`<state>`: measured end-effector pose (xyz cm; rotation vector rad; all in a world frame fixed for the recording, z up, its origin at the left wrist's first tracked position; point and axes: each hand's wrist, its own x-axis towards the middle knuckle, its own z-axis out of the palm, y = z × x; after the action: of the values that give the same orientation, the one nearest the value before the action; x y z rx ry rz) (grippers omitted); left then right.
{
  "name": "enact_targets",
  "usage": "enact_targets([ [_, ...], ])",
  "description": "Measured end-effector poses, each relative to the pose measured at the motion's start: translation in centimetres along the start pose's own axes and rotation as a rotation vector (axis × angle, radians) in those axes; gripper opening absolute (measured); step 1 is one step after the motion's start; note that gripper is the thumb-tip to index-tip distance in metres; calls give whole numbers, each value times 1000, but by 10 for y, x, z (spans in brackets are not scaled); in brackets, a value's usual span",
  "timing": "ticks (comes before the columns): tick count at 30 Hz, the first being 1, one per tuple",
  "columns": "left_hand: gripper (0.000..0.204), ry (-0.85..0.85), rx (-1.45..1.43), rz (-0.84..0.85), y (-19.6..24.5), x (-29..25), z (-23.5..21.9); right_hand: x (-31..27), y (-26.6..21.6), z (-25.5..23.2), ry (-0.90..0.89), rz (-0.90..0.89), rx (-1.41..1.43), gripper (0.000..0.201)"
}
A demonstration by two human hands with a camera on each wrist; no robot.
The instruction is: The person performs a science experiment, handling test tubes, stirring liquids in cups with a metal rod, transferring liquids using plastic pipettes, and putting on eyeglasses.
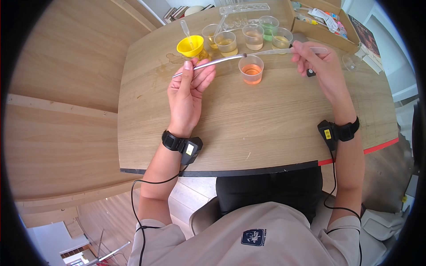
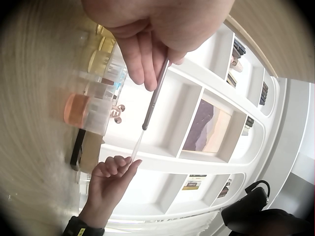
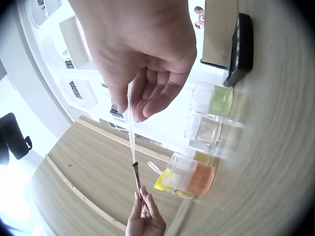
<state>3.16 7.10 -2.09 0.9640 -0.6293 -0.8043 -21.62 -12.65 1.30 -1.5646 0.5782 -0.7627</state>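
My left hand [image 1: 185, 99] pinches a slender metal rod [image 1: 219, 60] between thumb and fingers, its slightly bent, dark-tipped end pointing right. From the other side, my right hand [image 1: 320, 63] holds a clear plastic dropper [image 1: 271, 52] by its bulb end. The dropper's narrow tip meets the rod's dark end in the head view, and the right wrist view [image 3: 133, 142] shows the two end to end. Close below stands a clear cup of orange liquid [image 1: 251, 76]; both tools are above the table.
Behind are several cups, including green liquid [image 1: 269, 27], pale yellow liquid [image 1: 226, 43] and pinkish liquid [image 1: 253, 37]. A yellow funnel [image 1: 186, 48] holds another dropper [image 1: 185, 28]. A test-tube rack [image 1: 244, 7] stands at the back; a cardboard box [image 1: 341, 41] sits back right.
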Motion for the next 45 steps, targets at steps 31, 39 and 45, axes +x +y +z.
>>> enact_targets([
  [31, 44, 12, -13, -12, 1, 0, 2, -1, 1, -3, -35, -26, 53, 22],
  [39, 46, 4, -12, -14, 1, 1, 0, -2, 1, -2, -43, -22, 57, 22],
  [45, 46, -15, -5, -16, 1, 0, -1, -2, 2, -4, -72, -23, 51, 22],
])
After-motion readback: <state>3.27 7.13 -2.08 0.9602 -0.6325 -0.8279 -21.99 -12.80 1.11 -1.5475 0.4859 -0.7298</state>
